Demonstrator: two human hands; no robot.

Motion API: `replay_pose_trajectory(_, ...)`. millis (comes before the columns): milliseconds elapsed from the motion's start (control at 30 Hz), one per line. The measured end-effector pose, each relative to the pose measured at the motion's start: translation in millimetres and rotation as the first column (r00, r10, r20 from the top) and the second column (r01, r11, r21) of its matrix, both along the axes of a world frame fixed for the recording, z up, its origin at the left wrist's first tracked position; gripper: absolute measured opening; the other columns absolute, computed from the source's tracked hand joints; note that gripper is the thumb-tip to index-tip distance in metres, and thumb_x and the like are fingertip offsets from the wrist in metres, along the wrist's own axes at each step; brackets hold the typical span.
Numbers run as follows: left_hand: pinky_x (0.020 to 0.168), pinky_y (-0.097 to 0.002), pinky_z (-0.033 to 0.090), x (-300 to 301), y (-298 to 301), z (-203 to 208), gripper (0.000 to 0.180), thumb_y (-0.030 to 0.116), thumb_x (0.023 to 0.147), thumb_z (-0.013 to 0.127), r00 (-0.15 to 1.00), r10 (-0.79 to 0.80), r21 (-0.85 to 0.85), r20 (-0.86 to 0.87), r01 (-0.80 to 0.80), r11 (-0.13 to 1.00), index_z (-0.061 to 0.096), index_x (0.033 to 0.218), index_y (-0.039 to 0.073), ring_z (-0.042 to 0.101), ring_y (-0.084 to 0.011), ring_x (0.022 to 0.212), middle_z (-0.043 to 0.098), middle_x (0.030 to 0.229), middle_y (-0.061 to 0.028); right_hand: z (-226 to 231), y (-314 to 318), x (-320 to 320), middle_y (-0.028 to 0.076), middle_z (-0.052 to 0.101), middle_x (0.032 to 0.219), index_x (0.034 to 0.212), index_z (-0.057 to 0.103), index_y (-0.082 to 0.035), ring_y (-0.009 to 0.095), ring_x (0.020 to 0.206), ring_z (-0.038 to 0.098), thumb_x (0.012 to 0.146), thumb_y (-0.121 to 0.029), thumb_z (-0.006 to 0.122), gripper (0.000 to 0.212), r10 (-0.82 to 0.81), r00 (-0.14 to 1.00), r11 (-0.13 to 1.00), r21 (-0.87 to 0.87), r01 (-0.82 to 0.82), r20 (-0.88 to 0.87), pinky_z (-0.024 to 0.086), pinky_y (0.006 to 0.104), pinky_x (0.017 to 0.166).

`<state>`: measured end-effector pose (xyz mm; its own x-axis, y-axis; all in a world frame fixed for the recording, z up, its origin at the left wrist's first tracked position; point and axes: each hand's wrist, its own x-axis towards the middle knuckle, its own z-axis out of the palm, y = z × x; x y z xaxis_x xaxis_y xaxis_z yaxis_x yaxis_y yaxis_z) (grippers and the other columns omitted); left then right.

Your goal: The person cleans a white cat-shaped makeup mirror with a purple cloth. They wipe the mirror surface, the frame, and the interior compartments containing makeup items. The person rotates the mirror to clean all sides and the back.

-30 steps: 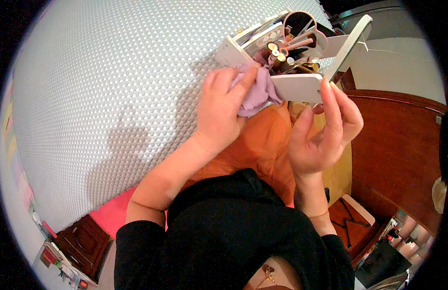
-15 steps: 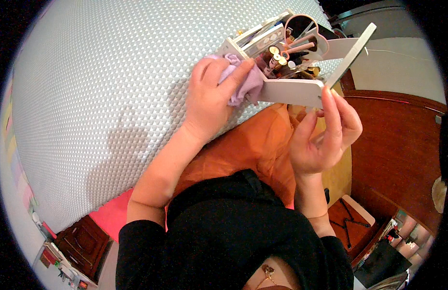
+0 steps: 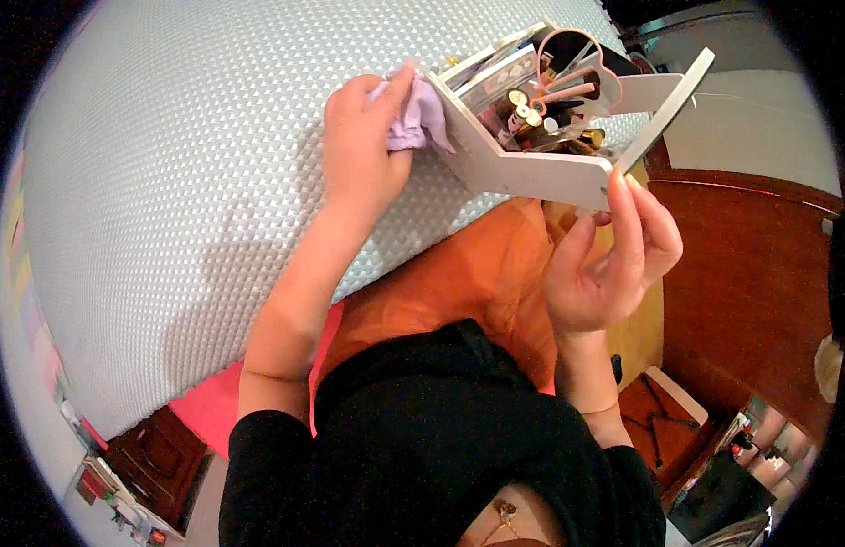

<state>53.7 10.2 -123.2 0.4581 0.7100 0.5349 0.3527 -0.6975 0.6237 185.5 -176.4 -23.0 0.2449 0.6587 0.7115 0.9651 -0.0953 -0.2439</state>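
- White box (image 3: 552, 176) with an open top, at the upper right of the view, at the edge of a pale textured cover (image 3: 213, 164).
- Inside it: makeup brushes (image 3: 568, 91), gold-topped bottles (image 3: 518, 97) and a pink-rimmed mirror (image 3: 541, 53), packed closely.
- Purple cloth (image 3: 417, 120), crumpled, beside the box's left outer wall; whether it presses there, I cannot tell.
- Left hand (image 3: 360, 150): its grip is closed around the cloth.
- Right hand (image 3: 614, 269): its grip pinches the box's near right corner between thumb and fingers.
- Below the box, orange fabric (image 3: 441, 269); nearest the camera, a black top (image 3: 441, 428).
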Motion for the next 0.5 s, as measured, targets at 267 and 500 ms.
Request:
replay_pose_trajectory(267, 0.103, -0.0441, 0.042, 1.4, 4.3, 35.5, 0.076, -0.007, 0.068, 0.066, 0.981, 0.192, 0.245, -0.029, -0.180, 0.953, 0.063, 0.139, 0.018, 0.057, -0.0347, 0.114, 0.061, 0.125, -0.0104, -4.0, 2.9, -1.1, 0.012, 0.053, 0.128, 0.130, 0.067, -0.003, 0.023, 0.114, 0.054, 0.080, 0.010, 0.066, 0.051, 0.001, 0.998, 1.000, 0.031, 0.001, -0.062, 0.051, 0.0301, 0.091)
replay_pose_trajectory(500, 0.092, -0.0440, 0.048, 4.0, 12.5, 50.2, 0.041, 0.004, 0.076, 0.065, 0.994, 0.057, 0.402, -0.089, -0.017, 0.916, 0.070, 0.116, 0.012, 0.055, -0.0328, 0.109, 0.064, 0.116, -0.0048, 0.1, 2.5, 0.0, 0.014, 0.046, 0.132, 0.135, 0.061, 0.002, 0.022, 0.112, 0.055, 0.083, 0.014, 0.062, 0.053, 0.046, 0.999, 0.999, -0.001, -0.046, -0.013, 0.053, 0.0271, 0.080)
